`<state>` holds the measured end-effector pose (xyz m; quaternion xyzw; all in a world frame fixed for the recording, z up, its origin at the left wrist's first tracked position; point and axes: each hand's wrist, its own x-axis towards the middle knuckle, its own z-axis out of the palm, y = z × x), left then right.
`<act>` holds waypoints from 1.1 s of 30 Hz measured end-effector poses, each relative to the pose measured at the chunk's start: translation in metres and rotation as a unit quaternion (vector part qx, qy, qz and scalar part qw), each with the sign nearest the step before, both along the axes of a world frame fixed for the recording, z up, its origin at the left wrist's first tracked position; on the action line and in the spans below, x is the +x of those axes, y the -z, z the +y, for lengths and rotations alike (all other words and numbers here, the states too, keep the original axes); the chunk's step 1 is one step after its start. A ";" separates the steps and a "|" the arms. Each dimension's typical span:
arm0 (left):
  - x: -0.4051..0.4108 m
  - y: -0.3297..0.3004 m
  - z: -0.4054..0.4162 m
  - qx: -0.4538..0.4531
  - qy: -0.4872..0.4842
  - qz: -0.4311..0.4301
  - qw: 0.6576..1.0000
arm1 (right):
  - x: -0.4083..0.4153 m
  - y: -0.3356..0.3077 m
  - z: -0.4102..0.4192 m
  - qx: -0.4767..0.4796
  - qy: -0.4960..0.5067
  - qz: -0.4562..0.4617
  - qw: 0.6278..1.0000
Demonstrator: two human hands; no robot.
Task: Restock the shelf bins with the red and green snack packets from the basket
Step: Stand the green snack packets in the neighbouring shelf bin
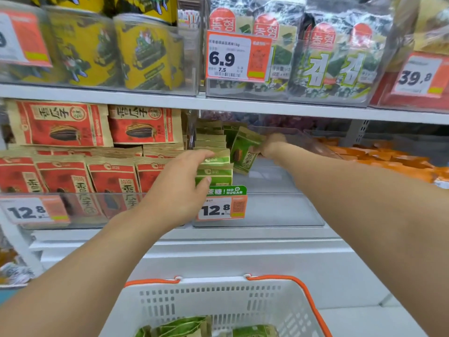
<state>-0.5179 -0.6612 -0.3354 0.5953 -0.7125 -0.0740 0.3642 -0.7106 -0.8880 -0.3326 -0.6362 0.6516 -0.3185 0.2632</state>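
Observation:
A clear shelf bin (272, 210) holds a row of green snack packets (213, 166) along its left side. My left hand (179, 186) rests on the front packets of that row, fingers on top and thumb against the front. My right hand (269, 144) reaches deep into the same bin and grips a green packet (243, 152) tilted beside the row. Red snack packets (73, 176) fill the bin to the left. Below, a white basket (218, 300) with orange handles holds more green packets (184, 328).
Orange packets (388, 159) lie in the bin to the right. The shelf above carries yellow tins (143, 52) and seaweed packs (323, 59). Price tags (221, 210) hang on the bin fronts. A white ledge (218, 244) runs between shelf and basket.

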 end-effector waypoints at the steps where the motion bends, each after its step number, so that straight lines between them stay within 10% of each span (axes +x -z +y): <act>1: 0.002 0.000 -0.001 0.001 0.000 0.017 1.000 | 0.004 -0.001 -0.005 -0.008 -0.006 0.002 1.000; 20: -0.002 0.005 -0.001 -0.041 0.010 0.033 0.999 | 0.016 0.039 -0.055 -0.032 0.053 -0.184 0.981; 30: 0.002 0.010 0.023 -0.111 0.106 -0.114 0.982 | -0.008 0.027 0.105 -0.265 0.016 -0.181 0.947; 33: -0.002 0.014 0.037 0.003 0.146 -0.135 0.980 | -0.008 0.059 0.186 -0.303 -0.010 -0.229 0.925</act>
